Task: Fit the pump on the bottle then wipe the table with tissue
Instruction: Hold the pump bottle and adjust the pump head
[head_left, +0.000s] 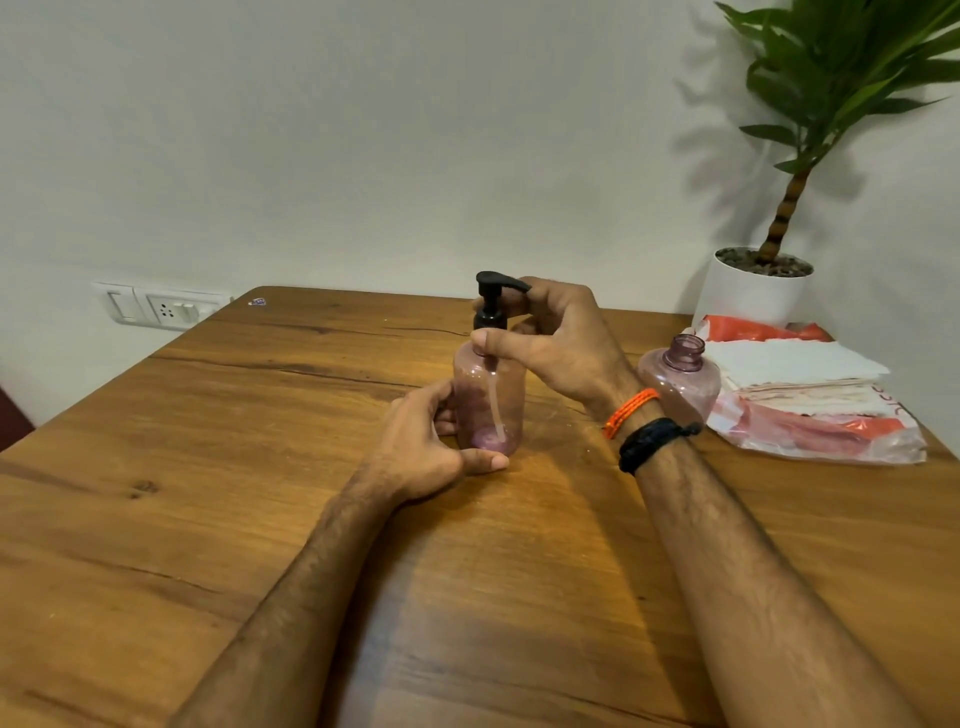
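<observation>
A clear pinkish bottle (491, 400) stands upright in the middle of the wooden table (208, 467). My left hand (426, 447) wraps around its lower part from the left. A black pump (493, 301) sits in the bottle's neck, its thin tube reaching down inside to the bottom. My right hand (561, 343) grips the pump's collar and head from the right, thumb across the bottle's shoulder. A stack of white tissue (795, 364) lies at the right on a red and clear plastic pack.
A second pinkish bottle (680, 384) with no pump stands right of my right wrist, against the plastic pack (821, 426). A white pot (753, 291) with a green plant is at the far right corner. Wall sockets (161, 309) sit at the left behind the table.
</observation>
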